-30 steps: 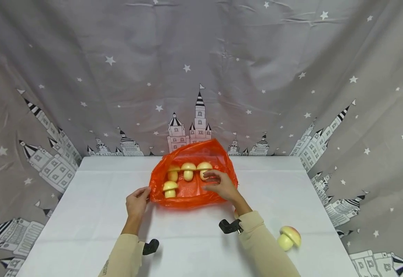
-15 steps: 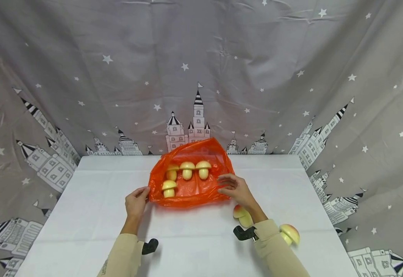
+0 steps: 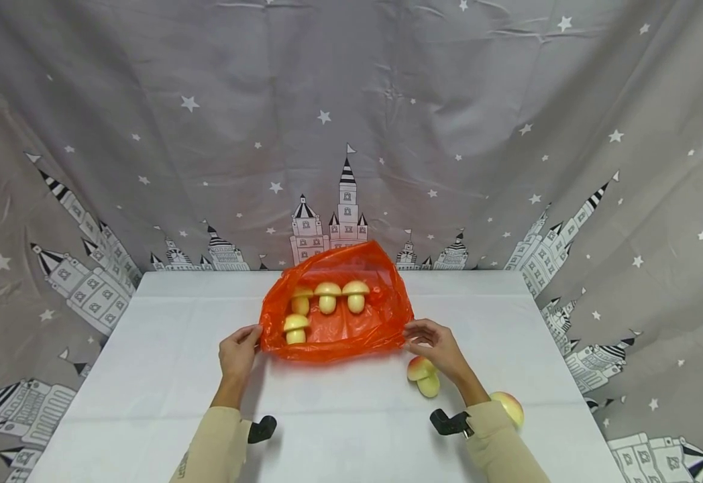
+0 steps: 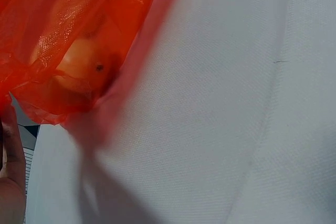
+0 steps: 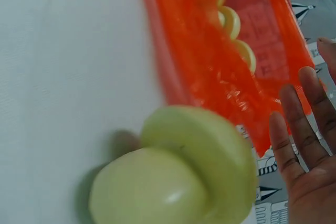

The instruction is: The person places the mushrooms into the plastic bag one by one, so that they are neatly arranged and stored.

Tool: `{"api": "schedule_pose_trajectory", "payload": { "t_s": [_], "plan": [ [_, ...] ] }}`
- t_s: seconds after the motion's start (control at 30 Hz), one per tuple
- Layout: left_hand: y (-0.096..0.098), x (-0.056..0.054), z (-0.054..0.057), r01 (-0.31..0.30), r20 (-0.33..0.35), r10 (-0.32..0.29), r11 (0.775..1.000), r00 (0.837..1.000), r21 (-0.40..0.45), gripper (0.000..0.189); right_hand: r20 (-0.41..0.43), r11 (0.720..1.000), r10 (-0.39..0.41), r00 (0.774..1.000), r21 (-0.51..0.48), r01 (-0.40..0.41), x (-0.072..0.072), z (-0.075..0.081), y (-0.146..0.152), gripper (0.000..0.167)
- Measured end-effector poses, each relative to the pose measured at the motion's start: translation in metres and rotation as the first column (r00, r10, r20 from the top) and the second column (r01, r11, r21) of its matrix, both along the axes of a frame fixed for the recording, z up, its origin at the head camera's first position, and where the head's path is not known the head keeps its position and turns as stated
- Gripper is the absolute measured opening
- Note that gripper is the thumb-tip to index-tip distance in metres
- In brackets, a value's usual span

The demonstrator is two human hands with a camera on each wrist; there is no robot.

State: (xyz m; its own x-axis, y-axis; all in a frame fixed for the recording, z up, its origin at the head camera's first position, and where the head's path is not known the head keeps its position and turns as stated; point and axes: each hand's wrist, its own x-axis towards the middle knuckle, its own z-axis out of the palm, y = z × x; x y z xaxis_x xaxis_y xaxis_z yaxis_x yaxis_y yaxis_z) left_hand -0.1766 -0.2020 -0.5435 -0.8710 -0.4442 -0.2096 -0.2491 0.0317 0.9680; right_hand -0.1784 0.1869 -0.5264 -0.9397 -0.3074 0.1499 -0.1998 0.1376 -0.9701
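A red-orange plastic bag lies with its mouth spread open toward me, several toy mushrooms inside it. At the bag's left edge my left hand pinches the plastic. In the left wrist view, part of that hand shows beside the bag, and a rounded mushroom shows through the film. My right hand is by the bag's right edge, its fingers spread and fairly straight, holding nothing. Below it lies a mushroom with a red-yellow cap, large in the right wrist view.
Another red-yellow mushroom lies farther right, partly hidden by the right sleeve. Everything rests on a white-covered table. A grey curtain with printed castles and stars hangs behind and at both sides.
My right hand has moved out of the bag's mouth, rightward and toward me, to the bag's right edge. The near loose mushroom has come into fuller view. The left hand keeps its place.
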Motion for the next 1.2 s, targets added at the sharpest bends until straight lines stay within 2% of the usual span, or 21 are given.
{"api": "schedule_pose_trajectory", "payload": {
  "t_s": [0.23, 0.37, 0.5, 0.57, 0.87, 1.1, 1.2],
  "plan": [
    [0.001, -0.001, -0.001, -0.002, 0.008, 0.002, 1.0, 1.0, -0.023, 0.031, -0.002, 0.998, -0.002, 1.0, 0.068, 0.002, 0.016, 0.01, 0.001, 0.035],
    [0.002, 0.0, -0.001, -0.003, 0.006, 0.004, 0.999, 1.0, -0.032, 0.032, 0.025, 0.993, -0.028, 0.999, 0.116, 0.025, 0.018, -0.004, 0.005, 0.031],
    [0.002, 0.0, 0.0, -0.001, 0.013, 0.001, 0.999, 1.0, -0.034, 0.031, 0.059, 0.99, -0.021, 0.998, 0.142, 0.012, 0.015, -0.025, 0.013, 0.033],
    [0.002, -0.001, 0.0, -0.002, 0.01, 0.003, 1.0, 1.0, -0.03, 0.031, 0.07, 0.988, -0.01, 0.998, 0.153, -0.001, 0.016, -0.03, 0.015, 0.036],
    [0.002, -0.001, 0.0, -0.011, -0.005, 0.011, 1.0, 1.0, -0.015, 0.032, 0.049, 0.986, 0.085, 0.995, 0.14, -0.091, 0.023, -0.041, 0.022, 0.044],
    [0.002, 0.0, 0.0, -0.012, -0.007, 0.012, 1.0, 1.0, -0.011, 0.031, 0.079, 0.985, 0.067, 0.995, 0.153, -0.079, 0.028, -0.045, 0.022, 0.046],
    [0.002, 0.0, 0.0, -0.008, -0.007, 0.008, 1.0, 1.0, 0.002, 0.031, 0.065, 0.985, 0.064, 0.996, 0.153, -0.074, 0.03, -0.046, 0.022, 0.05]
  ]
}}
